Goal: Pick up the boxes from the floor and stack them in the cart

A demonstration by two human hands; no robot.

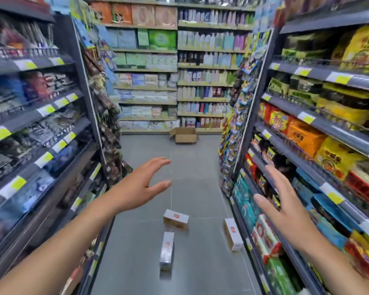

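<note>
Head view has the left hand and right hand out front, fingers spread wide and empty, above 3 boxes on the aisle floor, so pickup seems just starting: next, likely a stoop to the nearest box, cart unseen.

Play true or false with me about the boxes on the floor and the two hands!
1. Three small boxes lie on the floor: the near box, the middle box and the right box. True.
2. The left hand holds a box. False: it is open and holds nothing.
3. The right hand is empty, with fingers spread. True.
4. The boxes are stacked up. False: they lie apart on the floor.
5. An open cardboard carton sits at the far end of the aisle. True.
</note>
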